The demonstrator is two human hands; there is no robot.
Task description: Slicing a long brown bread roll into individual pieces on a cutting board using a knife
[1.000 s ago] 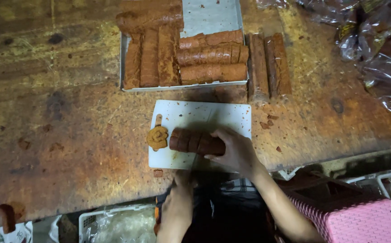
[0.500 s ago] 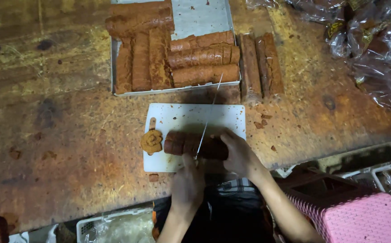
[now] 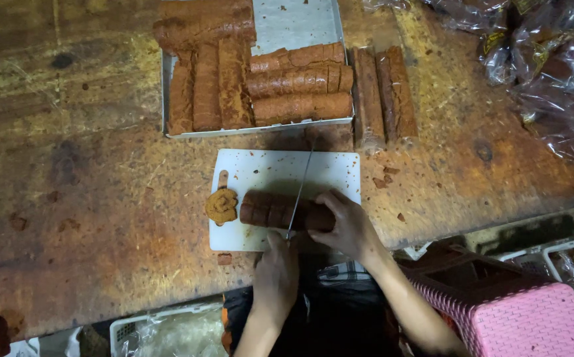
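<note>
The knife (image 3: pixel 299 192) now stands across the brown roll (image 3: pixel 280 211).

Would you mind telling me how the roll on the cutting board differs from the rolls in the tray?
The roll on the cutting board lies alone under a knife, steadied by the right hand; the rolls in the tray lie packed together, untouched. The board's roll looks darker, the tray's more orange. Both are long brown logs scored into slices.

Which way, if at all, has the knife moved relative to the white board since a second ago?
Yes. The knife was off the board near its front edge; now the left hand holds it across the brown roll, blade pointing toward the tray.
</note>
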